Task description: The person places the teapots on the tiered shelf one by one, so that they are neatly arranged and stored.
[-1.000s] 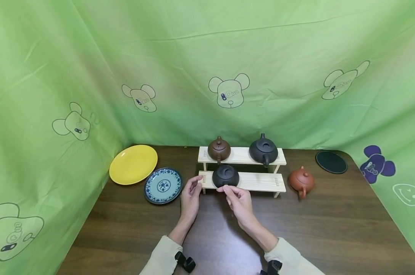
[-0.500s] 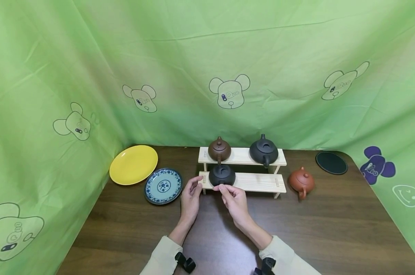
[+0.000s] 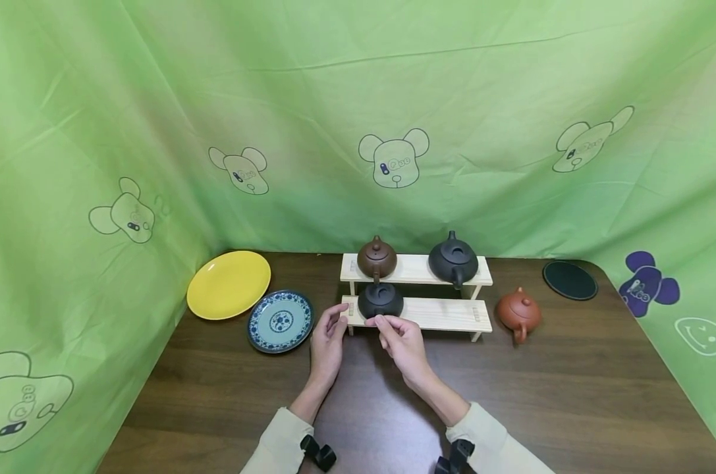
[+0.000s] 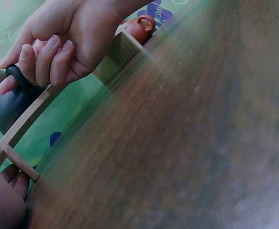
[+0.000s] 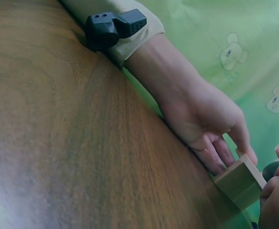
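A small black teapot (image 3: 381,298) sits near the left end of the lower wooden display stand (image 3: 446,314), its handle facing me. My right hand (image 3: 406,350) pinches that handle; in the left wrist view one finger passes through the handle loop (image 4: 18,75). With my left hand (image 3: 327,349) I grip the stand's left end. The right wrist view has the left thumb at the top edge of the stand (image 5: 239,183) and the other fingers at its side. Part of the teapot's front is hidden by the right fingers.
Behind, a raised wooden stand (image 3: 413,263) carries a brown teapot (image 3: 377,257) and a larger black teapot (image 3: 453,259). To the right are a reddish teapot (image 3: 519,312) and a dark oval plate (image 3: 570,280). A patterned blue plate (image 3: 280,321) and a yellow plate (image 3: 228,284) lie left.
The black teapot has shifted left along the lower stand, carried by my right hand, mostly in the first half second. My left hand has stayed at the stand's end.
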The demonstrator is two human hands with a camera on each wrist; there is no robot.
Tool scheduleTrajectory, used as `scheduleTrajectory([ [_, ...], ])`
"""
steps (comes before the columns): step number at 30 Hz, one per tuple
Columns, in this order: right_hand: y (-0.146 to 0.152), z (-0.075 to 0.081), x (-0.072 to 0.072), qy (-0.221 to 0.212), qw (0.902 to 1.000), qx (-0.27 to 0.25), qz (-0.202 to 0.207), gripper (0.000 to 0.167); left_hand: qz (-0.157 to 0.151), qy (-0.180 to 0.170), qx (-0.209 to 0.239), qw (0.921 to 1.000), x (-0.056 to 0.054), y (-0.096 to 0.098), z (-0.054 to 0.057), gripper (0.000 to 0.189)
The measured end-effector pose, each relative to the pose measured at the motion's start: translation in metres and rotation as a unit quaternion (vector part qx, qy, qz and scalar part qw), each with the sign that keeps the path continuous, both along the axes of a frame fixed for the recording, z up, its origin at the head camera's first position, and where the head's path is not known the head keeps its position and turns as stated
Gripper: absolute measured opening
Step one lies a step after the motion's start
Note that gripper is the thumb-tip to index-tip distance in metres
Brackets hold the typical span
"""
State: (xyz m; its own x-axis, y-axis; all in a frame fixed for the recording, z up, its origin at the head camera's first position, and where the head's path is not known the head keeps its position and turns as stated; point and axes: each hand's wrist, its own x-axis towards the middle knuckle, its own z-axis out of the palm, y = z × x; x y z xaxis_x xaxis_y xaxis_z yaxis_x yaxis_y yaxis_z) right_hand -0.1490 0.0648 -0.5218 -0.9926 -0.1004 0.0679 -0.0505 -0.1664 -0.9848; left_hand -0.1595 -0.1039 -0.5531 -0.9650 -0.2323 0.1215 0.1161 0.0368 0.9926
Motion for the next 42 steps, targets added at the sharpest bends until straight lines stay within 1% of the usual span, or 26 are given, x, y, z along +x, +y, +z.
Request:
scheduleTrajectory([
  [9,0.003,0.001,-0.001,-0.014,0.9997,-0.004,0.019,0.035,0.0,0.004,-0.002,1.0,0.0,0.0,0.0,0.026],
  [17,0.004,0.003,-0.001,-0.038,0.999,-0.01,0.023,0.035,0.003,-0.001,-0.003,1.0,0.0,0.0,-0.001,0.026],
  [22,0.005,0.003,0.0,-0.048,0.9985,-0.021,0.017,0.033,0.001,-0.003,-0.006,1.0,0.0,0.0,-0.001,0.026],
  [27,0.007,0.004,0.001,-0.056,0.9982,-0.023,0.009,0.031,0.001,0.003,-0.003,1.0,-0.001,-0.001,-0.001,0.026],
  [34,0.011,0.006,0.003,-0.07,0.9973,-0.022,-0.006,0.03,0.004,0.008,-0.004,1.0,0.002,0.0,0.001,0.025],
  [38,0.015,0.007,0.005,-0.08,0.9964,-0.021,-0.017,0.025,0.006,0.014,-0.005,0.9999,0.002,0.001,0.002,0.026],
  [42,0.02,0.007,0.007,-0.086,0.9959,-0.015,-0.024,0.023,0.003,0.002,-0.002,1.0,0.001,0.001,0.002,0.026],
])
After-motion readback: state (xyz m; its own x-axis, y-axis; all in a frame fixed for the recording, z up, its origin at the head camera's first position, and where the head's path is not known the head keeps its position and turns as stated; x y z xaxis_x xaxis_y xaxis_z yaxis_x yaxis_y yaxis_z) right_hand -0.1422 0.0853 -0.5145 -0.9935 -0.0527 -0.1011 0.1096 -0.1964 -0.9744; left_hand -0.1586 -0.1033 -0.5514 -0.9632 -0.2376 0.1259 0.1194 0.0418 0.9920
